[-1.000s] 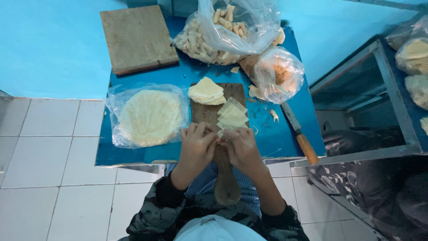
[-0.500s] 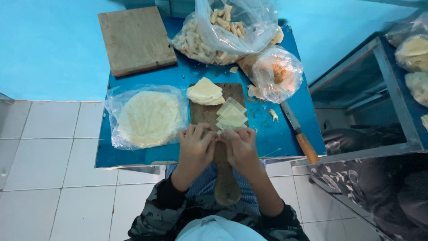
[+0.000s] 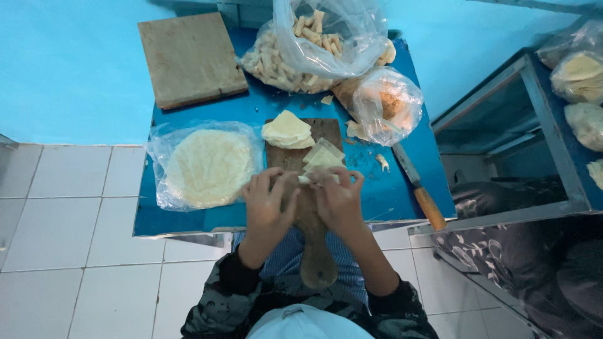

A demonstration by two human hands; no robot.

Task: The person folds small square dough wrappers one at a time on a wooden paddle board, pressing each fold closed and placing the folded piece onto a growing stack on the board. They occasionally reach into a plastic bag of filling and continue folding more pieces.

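The light was soft, cool and even, with a blue cast over the whole view. The glossy blue square tabletop [image 3: 188,220] carried faint pale reflections toward six o'clock, and the two clear crinkled plastic bags [image 3: 326,44] at twelve o'clock showed small white glints of glare. Shadows were weak; a dim one lay under the table on the white floor tiles [image 3: 75,251] at seven o'clock. The area at four o'clock was dark and murky. The wide lens bent straight lines outward near the edges. Fingers on both hands looked slightly soft.
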